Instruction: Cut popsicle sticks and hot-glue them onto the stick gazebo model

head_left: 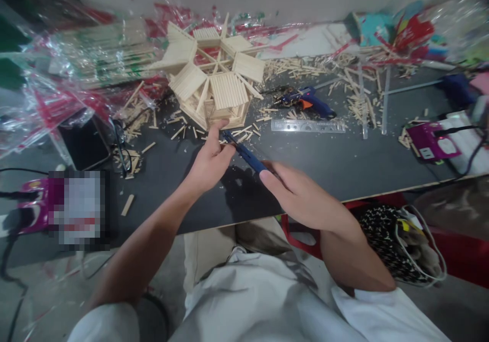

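Observation:
A pale wooden stick model (229,90) with several flat slatted panels around an open centre stands at the back of the dark table. My left hand (210,161) is at its front edge, index finger reaching to the base and the other fingers curled. What these fingers hold, if anything, is hidden. In my right hand (298,189) is a slim blue-handled tool that looks like pliers (250,159). My grip is closed round its near end. Its dark head points up and left, close to my left thumb and the model's base.
Right of the model lie a blue glue gun (313,100), a clear ruler (307,125) and glue sticks (385,100). Cut stick pieces (301,67) are scattered around. A phone (86,138), glasses (123,151) and plastic wrapping (57,97) are on the left. Purple power strips (433,141) sit at both sides.

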Available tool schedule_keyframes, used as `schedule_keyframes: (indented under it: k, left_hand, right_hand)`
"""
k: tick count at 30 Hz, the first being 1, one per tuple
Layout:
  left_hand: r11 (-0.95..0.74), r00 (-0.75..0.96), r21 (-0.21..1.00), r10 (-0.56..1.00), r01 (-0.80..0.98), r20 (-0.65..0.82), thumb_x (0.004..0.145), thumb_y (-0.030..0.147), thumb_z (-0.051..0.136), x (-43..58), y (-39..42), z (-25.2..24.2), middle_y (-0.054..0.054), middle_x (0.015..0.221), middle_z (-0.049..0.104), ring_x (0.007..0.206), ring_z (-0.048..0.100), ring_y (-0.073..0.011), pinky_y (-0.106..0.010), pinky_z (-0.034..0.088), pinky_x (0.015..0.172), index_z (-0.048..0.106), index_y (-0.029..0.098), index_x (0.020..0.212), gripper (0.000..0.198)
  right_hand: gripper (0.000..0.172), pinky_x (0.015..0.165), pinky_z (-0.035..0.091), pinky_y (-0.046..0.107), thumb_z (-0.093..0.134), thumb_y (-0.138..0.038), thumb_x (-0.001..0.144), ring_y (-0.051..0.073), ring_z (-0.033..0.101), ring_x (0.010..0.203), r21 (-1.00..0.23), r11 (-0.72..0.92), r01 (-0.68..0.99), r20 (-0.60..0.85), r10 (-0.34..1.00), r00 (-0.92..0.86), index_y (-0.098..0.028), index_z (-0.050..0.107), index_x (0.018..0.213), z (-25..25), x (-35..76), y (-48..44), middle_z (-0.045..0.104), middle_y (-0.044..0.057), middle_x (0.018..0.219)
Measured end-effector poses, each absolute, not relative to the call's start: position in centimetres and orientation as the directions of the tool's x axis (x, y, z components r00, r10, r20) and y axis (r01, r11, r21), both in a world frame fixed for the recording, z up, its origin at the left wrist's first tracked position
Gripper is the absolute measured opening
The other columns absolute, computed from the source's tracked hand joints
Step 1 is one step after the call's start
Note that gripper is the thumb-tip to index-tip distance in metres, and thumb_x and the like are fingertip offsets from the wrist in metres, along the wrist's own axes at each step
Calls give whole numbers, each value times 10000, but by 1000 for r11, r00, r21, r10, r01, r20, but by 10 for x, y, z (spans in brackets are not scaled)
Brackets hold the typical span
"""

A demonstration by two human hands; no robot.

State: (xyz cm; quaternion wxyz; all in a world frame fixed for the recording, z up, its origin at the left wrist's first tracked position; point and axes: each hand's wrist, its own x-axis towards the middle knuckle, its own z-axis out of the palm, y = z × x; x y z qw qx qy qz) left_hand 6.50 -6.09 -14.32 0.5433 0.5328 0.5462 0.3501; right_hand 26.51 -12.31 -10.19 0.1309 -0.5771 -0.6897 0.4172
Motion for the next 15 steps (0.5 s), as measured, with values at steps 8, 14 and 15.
schedule_keyframes:
  k: [8, 14, 15]
  left_hand:
    - [225, 194, 962, 948, 158, -253, 874, 205, 537, 65, -62, -146, 86, 629, 422, 563, 408, -109, -221, 308, 573, 413, 247, 1468, 608]
    - [230, 219, 960, 940, 157, -261, 876, 195, 537, 66, -62, -148, 84, 636, 423, 554, 423, -102, -217, 307, 561, 442, 257, 1448, 584]
    - [229, 215, 960, 941, 162, -261, 876, 199, 542, 66, -62, -149, 84, 639, 431, 555, 427, -102, -217, 310, 563, 438, 256, 1452, 588]
  right_hand:
    - [378, 874, 456, 375, 309, -460, 1089, 253, 638, 987, -665, 42, 746, -303, 898, -320, -204, 581, 1028, -104, 264, -121, 682, 99, 1042]
    - [388, 790, 436, 338, 302, -442, 1096, 243, 651, 890, -581, 88, 809, -327, 885, -331, -189, 570, 978, -108, 263, -121, 699, 122, 1000]
    - [399, 776, 429, 331, 295, -453, 1098, 240, 652, 875, -573, 94, 814, -331, 882, -335, -188, 567, 975, -108, 263, -120, 701, 120, 988]
